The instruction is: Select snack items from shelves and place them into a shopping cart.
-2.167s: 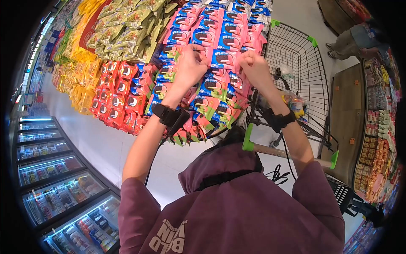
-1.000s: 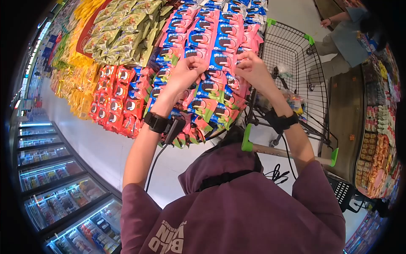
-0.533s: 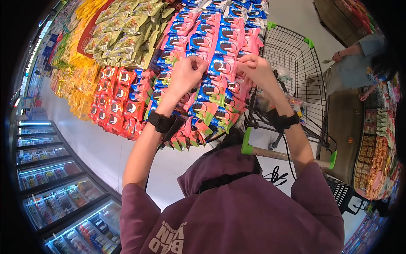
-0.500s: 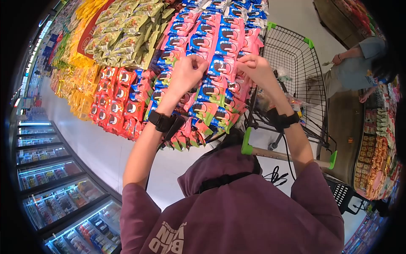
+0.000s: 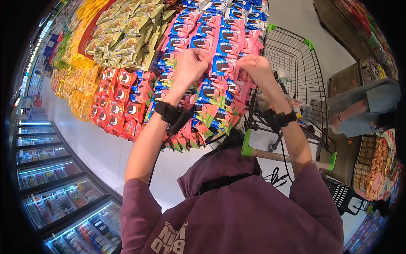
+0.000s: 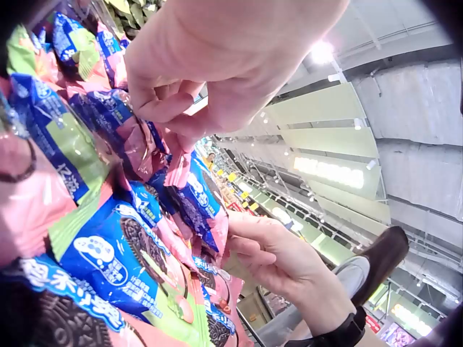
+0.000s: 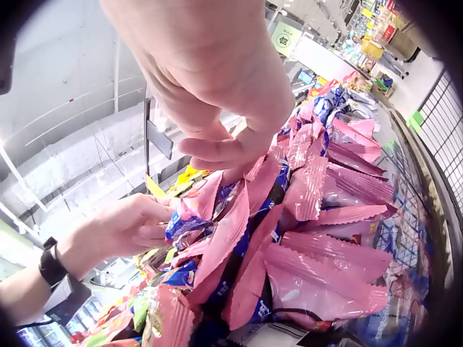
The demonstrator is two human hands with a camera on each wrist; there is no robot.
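Note:
A blue-and-pink sandwich cookie packet [image 5: 223, 67] lies crosswise between my two hands, over the sloping display of similar packets. My left hand [image 5: 191, 70] pinches its left end; in the left wrist view the thumb and fingers [image 6: 170, 108] of that hand close on a pink crimped edge. On the opposite end, the right hand [image 5: 258, 70] pinches with thumb and index finger, and the right wrist view shows its fingertips [image 7: 217, 153] at the pink wrapper. Blue, pink and green cookie packets [image 5: 210, 92] hang just below the hands.
To the right stands a wire shopping cart [image 5: 296, 55] with bagged goods in it. Red packets [image 5: 120, 91] and olive-green bags [image 5: 127, 34] fill the display's left part. Another person [image 5: 359, 103] passes in the right aisle. Freezers [image 5: 63, 186] line the far left.
Both hands have shifted slightly at the same packet, the left a little farther up the display. The other person has walked nearer along the right aisle.

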